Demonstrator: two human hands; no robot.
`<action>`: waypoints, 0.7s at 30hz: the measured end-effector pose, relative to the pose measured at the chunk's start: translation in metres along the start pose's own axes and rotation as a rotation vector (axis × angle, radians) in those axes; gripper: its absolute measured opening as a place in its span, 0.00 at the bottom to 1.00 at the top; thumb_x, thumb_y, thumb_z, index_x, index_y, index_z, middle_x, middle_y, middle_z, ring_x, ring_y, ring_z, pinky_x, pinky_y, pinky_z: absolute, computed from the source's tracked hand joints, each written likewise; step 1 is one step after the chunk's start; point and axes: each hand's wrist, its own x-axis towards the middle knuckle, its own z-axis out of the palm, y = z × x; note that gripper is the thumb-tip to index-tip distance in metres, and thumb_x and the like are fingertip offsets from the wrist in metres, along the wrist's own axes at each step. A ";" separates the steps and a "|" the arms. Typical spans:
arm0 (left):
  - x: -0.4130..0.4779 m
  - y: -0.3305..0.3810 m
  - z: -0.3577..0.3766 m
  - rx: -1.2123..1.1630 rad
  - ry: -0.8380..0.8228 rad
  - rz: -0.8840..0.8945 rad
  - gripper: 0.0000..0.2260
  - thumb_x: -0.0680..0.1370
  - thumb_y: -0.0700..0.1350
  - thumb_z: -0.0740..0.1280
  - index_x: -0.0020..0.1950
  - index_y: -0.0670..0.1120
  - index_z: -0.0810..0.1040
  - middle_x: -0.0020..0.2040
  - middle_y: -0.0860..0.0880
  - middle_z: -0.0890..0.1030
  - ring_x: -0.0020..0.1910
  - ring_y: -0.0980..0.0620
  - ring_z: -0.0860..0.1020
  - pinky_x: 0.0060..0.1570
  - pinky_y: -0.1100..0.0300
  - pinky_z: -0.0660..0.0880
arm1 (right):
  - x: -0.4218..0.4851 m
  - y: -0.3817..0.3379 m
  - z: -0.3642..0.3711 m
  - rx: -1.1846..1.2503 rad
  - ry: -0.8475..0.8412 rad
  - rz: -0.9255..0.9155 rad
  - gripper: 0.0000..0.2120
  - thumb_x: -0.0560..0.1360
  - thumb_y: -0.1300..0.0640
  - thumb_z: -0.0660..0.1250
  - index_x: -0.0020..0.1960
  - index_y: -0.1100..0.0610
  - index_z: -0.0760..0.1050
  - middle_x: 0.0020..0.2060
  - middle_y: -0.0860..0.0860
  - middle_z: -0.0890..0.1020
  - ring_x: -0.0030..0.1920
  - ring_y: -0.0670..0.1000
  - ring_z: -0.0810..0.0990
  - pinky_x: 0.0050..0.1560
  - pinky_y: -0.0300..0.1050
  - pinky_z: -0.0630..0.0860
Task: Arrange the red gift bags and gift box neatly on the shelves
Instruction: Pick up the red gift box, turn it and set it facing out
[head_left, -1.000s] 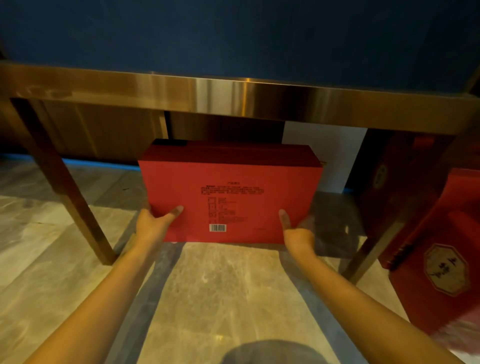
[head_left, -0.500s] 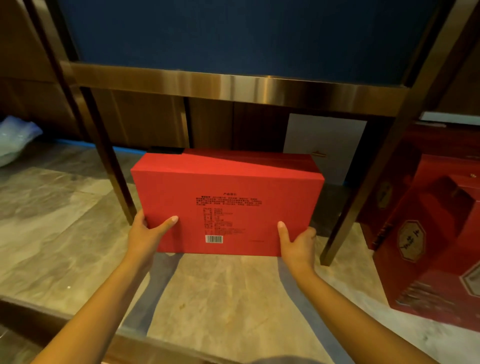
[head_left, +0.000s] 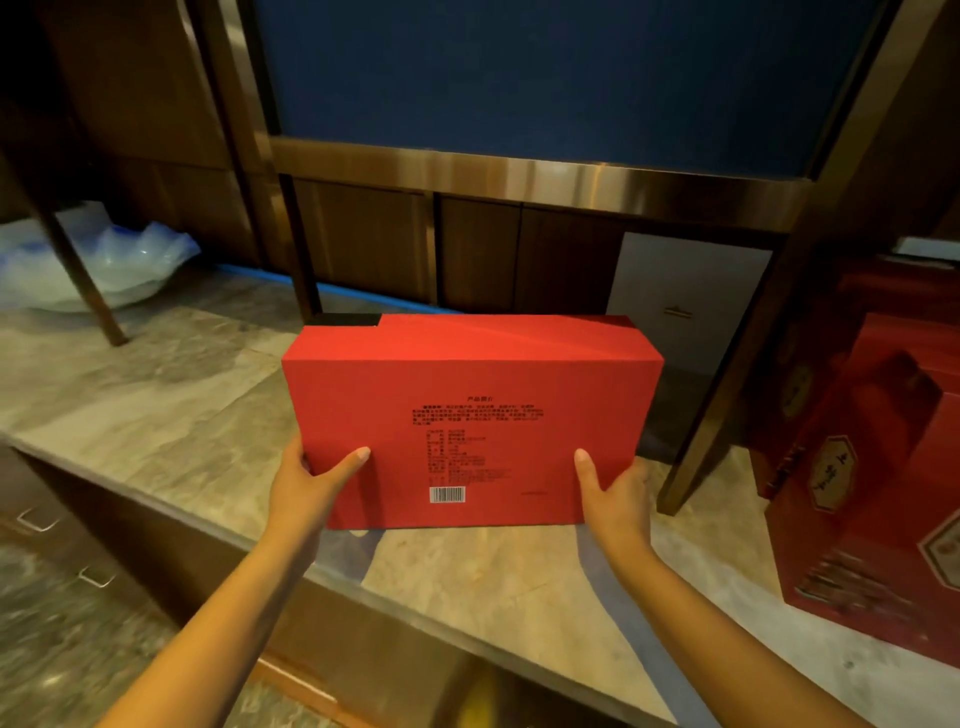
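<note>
A flat red gift box (head_left: 467, 395) with black print and a white barcode faces me, held upright just above the marble ledge (head_left: 171, 415). My left hand (head_left: 311, 483) grips its lower left edge, thumb across the front. Its lower right corner sits in my right hand (head_left: 615, 493), thumb also on the front. At the right stand dark red gift bags (head_left: 872, 467) with gold hexagon emblems, partly cut off by the frame edge.
A brass-coloured shelf frame (head_left: 519, 176) spans the ledge, its legs at left (head_left: 306, 260) and right (head_left: 727, 405) of the box. A white panel (head_left: 685, 301) stands behind. Crumpled clear plastic (head_left: 98, 260) lies far left. Drawers with metal handles (head_left: 36, 519) sit below the ledge.
Both hands have drawn the red box out from under the brass shelf toward me, and it now sits in front of the frame. My view has pulled back and up.
</note>
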 end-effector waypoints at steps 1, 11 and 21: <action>-0.001 0.002 0.003 0.006 -0.018 -0.004 0.25 0.71 0.43 0.73 0.67 0.45 0.71 0.58 0.48 0.79 0.52 0.54 0.79 0.48 0.58 0.75 | 0.001 -0.001 -0.002 -0.003 0.008 0.005 0.29 0.73 0.44 0.65 0.64 0.63 0.65 0.61 0.61 0.75 0.63 0.62 0.74 0.61 0.59 0.73; 0.007 0.030 -0.027 0.198 -0.335 -0.015 0.48 0.56 0.72 0.70 0.72 0.57 0.62 0.65 0.55 0.75 0.62 0.55 0.75 0.60 0.50 0.74 | -0.007 -0.002 -0.021 -0.016 -0.091 -0.028 0.26 0.75 0.48 0.64 0.66 0.63 0.66 0.60 0.60 0.76 0.61 0.60 0.76 0.56 0.48 0.74; 0.067 0.079 -0.034 0.087 -0.594 0.093 0.66 0.44 0.65 0.78 0.77 0.60 0.49 0.65 0.54 0.74 0.58 0.59 0.76 0.52 0.59 0.75 | -0.032 -0.064 -0.008 -0.110 -0.007 0.081 0.27 0.77 0.49 0.59 0.71 0.63 0.63 0.66 0.61 0.73 0.65 0.61 0.73 0.63 0.51 0.70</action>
